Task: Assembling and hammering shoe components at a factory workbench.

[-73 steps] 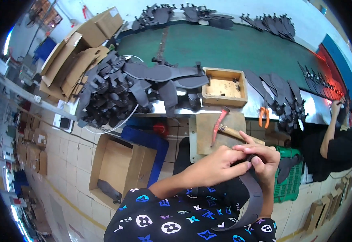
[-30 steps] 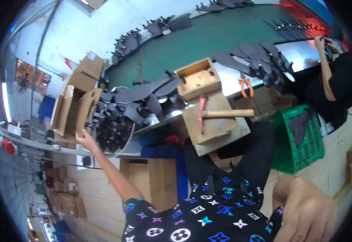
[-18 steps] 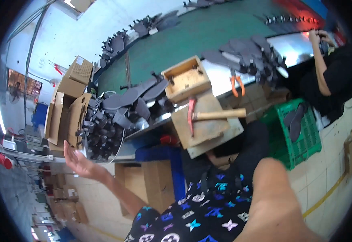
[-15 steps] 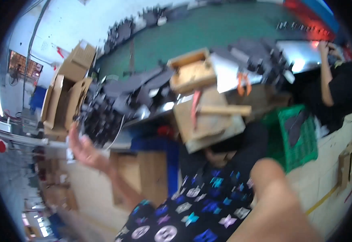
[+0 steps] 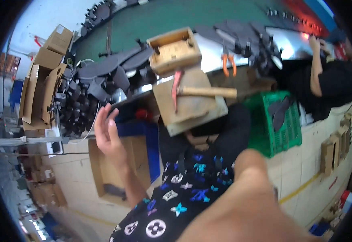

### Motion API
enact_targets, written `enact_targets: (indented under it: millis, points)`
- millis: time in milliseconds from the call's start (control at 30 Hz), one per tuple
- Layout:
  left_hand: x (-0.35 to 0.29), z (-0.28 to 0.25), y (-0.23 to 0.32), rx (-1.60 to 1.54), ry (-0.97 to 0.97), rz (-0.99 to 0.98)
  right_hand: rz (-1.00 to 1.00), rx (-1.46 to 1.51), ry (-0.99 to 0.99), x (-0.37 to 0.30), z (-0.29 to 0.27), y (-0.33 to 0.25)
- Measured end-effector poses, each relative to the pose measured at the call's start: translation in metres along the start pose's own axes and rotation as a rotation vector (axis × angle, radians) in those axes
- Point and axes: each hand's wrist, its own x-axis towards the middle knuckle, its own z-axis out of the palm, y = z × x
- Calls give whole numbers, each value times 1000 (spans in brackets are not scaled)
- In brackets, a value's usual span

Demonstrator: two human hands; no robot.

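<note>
My left hand (image 5: 110, 135) is raised in front of the bench edge, empty, its fingers stretched and thumb apart. It is nearest to a heap of dark grey pieces with black fittings (image 5: 77, 107). My right arm (image 5: 256, 181) is bent up close to the camera, with its hand out of view. Before me a hammer (image 5: 208, 92), with a red head and wooden handle, lies on a cardboard-topped block (image 5: 196, 109). No hand touches it. Just beyond stands a shallow wooden box (image 5: 176, 64). Pliers with orange handles (image 5: 229, 66) lie at the bench edge.
More flat dark grey pieces (image 5: 99, 69) lie along the green belt (image 5: 155, 20). An opened cardboard box (image 5: 32, 94) stands at left, another (image 5: 97, 173) below. A green crate (image 5: 291, 137) is on my right, near a co-worker in black (image 5: 337, 84).
The view has swung, so the bench and block appear further left and higher. My left hand has come nearer to the block, fingers still spread. The hammer stays on the block.
</note>
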Motion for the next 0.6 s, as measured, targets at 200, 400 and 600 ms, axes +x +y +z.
enact_targets:
  millis: [200,400,600]
  points:
    - [0,30,-23,168,-185,129,-86,-126,-314,7,-59,44]
    - [65,97,-61,418,-490,394,543,-610,1113,-93,-87,27]
    - [130,159,-130,783,-695,625,839,-925,1095,-165,-93,34]
